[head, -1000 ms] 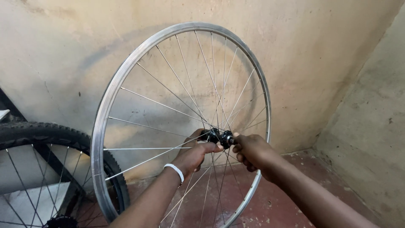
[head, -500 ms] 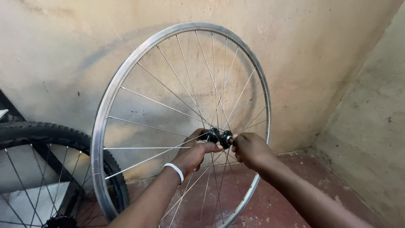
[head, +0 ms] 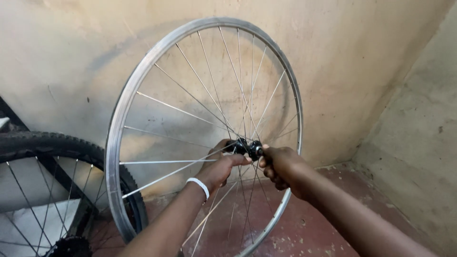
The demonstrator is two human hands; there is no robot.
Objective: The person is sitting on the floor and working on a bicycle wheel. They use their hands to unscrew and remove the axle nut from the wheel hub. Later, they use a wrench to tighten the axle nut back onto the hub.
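Head view, left to right: a tyred wheel leans low against the wall. Beside it a bare rim stands upright on the red floor, its hub at centre, axle pointing level from one hand to the other. The left hand, white band at the wrist, closes on the hub's near end; the right hand grips the other end, fingers curled tight. Both forearms reach up from below.

Thin spokes bar passage through the bare rim; open red floor lies right, tyred wheel crowds left.
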